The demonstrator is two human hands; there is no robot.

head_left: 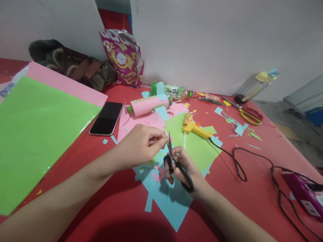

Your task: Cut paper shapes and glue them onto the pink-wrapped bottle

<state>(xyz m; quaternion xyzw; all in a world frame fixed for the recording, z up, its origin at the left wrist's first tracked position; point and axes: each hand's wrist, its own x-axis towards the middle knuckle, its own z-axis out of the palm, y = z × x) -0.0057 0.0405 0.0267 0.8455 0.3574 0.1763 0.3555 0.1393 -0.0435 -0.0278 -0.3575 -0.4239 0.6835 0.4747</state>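
Note:
My right hand (183, 166) has its fingers through the black handles of a pair of scissors (173, 156), whose blades point up and away, slightly apart. Close to the blade tips, my left hand (145, 143) is closed in a pinch. Whatever is between its fingertips is too small to make out. Below both hands lie blue paper (171, 205), a pink paper cutout (157, 173) and green scraps. A yellow glue gun (196, 129) rests on green paper (202, 156) just beyond my right hand.
Farther back lie a pink paper-wrapped roll (148, 106) and a green-capped bottle (174, 91). A phone (107, 118) and green sheets (45, 134) are at left. Red-and-yellow-handled scissors (248, 114) sit at right. A black cable (254, 153) runs near a purple power strip (302, 195).

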